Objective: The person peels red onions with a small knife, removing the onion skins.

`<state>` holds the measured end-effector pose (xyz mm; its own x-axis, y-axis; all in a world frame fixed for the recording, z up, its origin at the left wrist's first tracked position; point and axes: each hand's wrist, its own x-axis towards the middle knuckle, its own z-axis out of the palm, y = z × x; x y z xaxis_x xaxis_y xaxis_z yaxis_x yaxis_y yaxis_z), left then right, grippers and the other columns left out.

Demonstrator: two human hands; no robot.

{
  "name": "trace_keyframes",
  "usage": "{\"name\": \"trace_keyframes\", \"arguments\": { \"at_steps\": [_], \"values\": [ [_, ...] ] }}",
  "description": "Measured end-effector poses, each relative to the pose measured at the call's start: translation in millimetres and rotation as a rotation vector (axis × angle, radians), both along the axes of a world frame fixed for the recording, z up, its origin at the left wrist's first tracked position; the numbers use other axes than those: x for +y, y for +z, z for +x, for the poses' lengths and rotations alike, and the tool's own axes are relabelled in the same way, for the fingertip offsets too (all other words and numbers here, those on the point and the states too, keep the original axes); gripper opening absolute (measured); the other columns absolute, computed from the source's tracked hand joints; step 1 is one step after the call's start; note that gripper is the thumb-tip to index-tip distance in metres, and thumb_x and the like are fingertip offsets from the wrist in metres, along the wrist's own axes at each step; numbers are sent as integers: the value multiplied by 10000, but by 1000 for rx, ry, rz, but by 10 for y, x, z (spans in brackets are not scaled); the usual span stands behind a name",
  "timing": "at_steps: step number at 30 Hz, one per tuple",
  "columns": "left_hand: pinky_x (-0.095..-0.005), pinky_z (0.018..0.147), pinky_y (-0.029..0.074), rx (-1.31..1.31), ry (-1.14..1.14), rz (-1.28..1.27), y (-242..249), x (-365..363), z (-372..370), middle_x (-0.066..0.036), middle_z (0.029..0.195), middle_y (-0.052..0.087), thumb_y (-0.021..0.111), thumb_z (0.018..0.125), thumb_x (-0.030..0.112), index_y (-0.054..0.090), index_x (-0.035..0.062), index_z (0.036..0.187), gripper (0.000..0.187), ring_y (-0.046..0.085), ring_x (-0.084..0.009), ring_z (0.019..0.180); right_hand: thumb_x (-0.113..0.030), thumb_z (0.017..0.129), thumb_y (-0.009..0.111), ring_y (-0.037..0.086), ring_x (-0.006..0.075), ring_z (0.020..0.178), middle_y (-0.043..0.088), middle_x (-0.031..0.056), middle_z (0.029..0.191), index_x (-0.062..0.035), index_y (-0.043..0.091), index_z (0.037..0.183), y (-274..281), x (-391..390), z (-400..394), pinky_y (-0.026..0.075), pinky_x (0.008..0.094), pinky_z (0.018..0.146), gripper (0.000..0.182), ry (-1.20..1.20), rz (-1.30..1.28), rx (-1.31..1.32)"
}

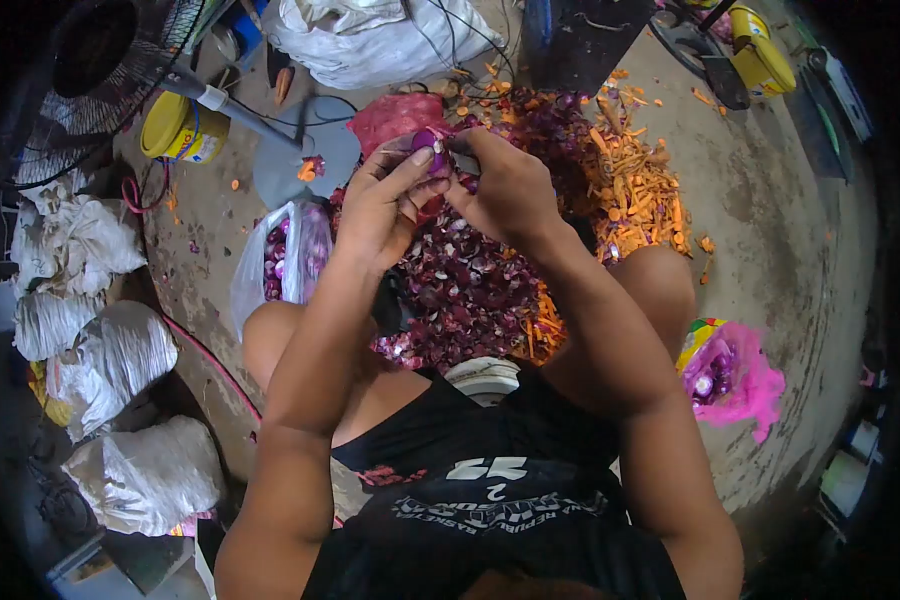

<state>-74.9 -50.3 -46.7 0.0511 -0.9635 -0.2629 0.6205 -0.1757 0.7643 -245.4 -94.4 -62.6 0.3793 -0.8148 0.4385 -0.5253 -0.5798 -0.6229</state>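
Note:
Between my two hands, out in front of me, is a purple onion (428, 150). My left hand (385, 195) has its fingers wrapped round the onion from the left. My right hand (500, 180) is closed at the onion's right side, with fingers and thumb pinched together; what they grip there is too small to make out. Below the hands, a heap of dark red onion skins (460, 280) covers the floor between my legs. Behind the hands lies a red mesh bag (395, 118).
Orange carrot pieces (635, 195) lie right of the skins. A clear bag of onions (282, 250) stands left, a pink bag (735, 380) right. Beyond are a fan stand base (280, 175), a yellow bucket (180, 130) and white sacks (150, 475). A hose (215, 360) runs along the left.

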Motion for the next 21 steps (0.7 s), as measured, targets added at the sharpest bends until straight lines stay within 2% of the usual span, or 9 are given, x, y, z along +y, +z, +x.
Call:
{"name": "trace_keyframes", "arguments": {
  "at_steps": [3, 12, 17, 21],
  "values": [
    [-375, 848, 588, -24, 59, 5, 47, 9, -57, -98, 1089, 649, 669, 928, 41, 589, -9, 1168, 258, 676, -224, 960, -247, 748, 781, 679, 350, 856, 672, 115, 939, -81, 550, 1078, 29, 2, -7, 548, 445, 707, 435, 11, -39, 20],
    [-390, 868, 588, 75, -48, 14, 112, 25, -54, -129, 1114, 650, 640, 930, 12, 570, -30, 1182, 265, 675, -246, 992, -238, 718, 802, 688, 333, 901, 682, 126, 965, -53, 557, 1174, 81, -17, -21, 568, 426, 715, 550, -33, -104, 57],
    [-396, 878, 589, 17, 24, 14, 87, 17, -84, -134, 1111, 648, 660, 921, 13, 564, -27, 1174, 274, 672, -249, 1002, -266, 742, 805, 686, 357, 915, 686, 175, 988, -20, 555, 1209, 81, -26, -28, 563, 414, 746, 584, 6, -146, 55],
    [-395, 855, 600, -33, 38, 19, 97, 41, -112, -142, 1105, 648, 679, 909, 5, 567, -27, 1154, 272, 675, -250, 990, -285, 735, 817, 686, 356, 894, 682, 168, 964, -6, 549, 1215, 71, -48, -21, 563, 412, 744, 616, 32, -186, 54]
  ]
}}
